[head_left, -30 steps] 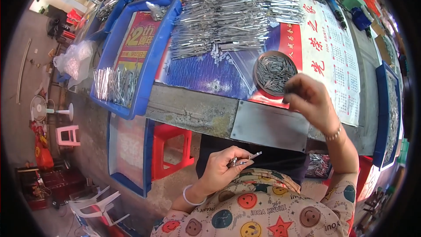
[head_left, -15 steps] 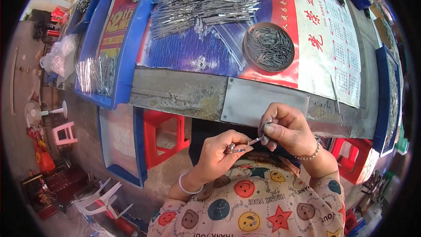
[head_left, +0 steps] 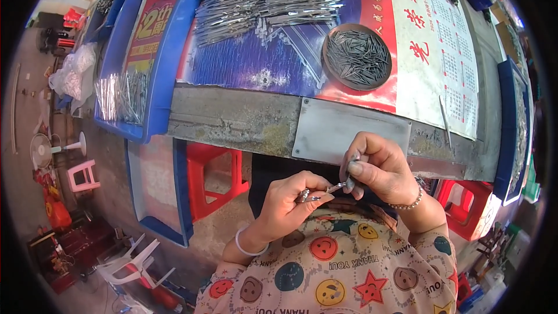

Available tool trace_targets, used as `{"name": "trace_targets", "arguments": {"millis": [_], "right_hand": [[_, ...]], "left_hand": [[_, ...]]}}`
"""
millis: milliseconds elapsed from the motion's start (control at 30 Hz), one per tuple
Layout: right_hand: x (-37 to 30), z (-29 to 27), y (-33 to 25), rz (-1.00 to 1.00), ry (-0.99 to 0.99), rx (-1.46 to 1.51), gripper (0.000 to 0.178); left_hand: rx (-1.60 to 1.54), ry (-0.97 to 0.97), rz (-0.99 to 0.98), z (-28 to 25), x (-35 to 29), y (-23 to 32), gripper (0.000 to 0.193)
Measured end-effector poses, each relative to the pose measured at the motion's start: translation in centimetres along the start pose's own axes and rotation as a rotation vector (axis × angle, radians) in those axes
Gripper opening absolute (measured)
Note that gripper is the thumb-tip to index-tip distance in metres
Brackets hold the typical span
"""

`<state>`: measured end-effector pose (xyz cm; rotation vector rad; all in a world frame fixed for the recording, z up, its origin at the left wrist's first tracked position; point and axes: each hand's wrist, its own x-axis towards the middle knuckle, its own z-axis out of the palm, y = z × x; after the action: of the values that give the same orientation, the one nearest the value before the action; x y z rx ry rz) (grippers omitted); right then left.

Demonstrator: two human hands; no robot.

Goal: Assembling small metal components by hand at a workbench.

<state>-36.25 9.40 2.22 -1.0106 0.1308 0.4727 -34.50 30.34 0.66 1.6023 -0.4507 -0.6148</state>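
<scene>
My left hand is closed around a slim, shiny metal tool in front of my body, below the table edge. The tool's narrow end points right, toward my right hand. There, thumb and fingers are pinched together at that end, and what lies between them is mostly hidden. Just beyond, a round dish on the table holds many small, dark grey pointed metal pieces. Long rows of slender silvery metal tools lie farther back on the table.
A blue tray with slim metal pieces juts over the table's left end. Another blue-rimmed tray stands below, beside a red stool. One thin metal rod lies at right. A second red stool stands lower right.
Both hands stay almost in place, with the left still around the tool and the right still pinched at its end. The right fingers have shifted slightly. The whole view has moved a little.
</scene>
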Motion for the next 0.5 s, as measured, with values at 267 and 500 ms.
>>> {"name": "trace_targets", "arguments": {"millis": [267, 500], "right_hand": [[-0.46, 0.59, 0.58, -0.111, 0.044, -0.144, 0.01], [-0.51, 0.15, 0.59, -0.161, -0.004, -0.081, 0.011]], "left_hand": [[-0.031, -0.006, 0.038, 0.03, 0.12, 0.02, 0.012], [-0.057, -0.023, 0.04, -0.04, -0.18, -0.64, 0.011]]}}
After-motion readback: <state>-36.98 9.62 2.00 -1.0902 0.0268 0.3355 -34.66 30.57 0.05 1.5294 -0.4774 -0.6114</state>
